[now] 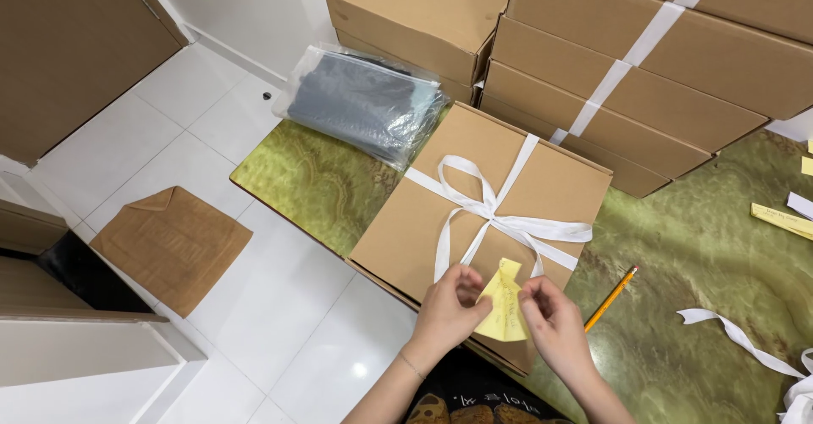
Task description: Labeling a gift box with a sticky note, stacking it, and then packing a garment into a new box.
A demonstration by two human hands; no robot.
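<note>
Yellow paper, a small handwritten note (503, 310), sits pinched between both hands just above the near edge of a flat cardboard box (483, 221). The left hand (453, 310) grips the note's left side with thumb and fingertips closed on it; the right hand (550, 322) pinches its right side the same way. The note's long axis runs from about 12 to 6 o'clock, slightly tilted, and it lies directly between the two hands, equally near to each. Just beyond it, at 12 o'clock, the loose tails of a white ribbon (487, 208) hang down from a bow tied across the box.

The box rests on a green marbled table (694, 263), its corner jutting past the table edge over a white tiled floor (288, 305). A pencil (611, 297) lies at 3 o'clock from the hands, near but apart. A stack of taped boxes (627, 77) stands at 1 o'clock, and a plastic bag of dark cloth (364, 102) lies at 11 o'clock, touching the ribboned box. A brown paper envelope (174, 242) lies on the floor at 9 o'clock.
</note>
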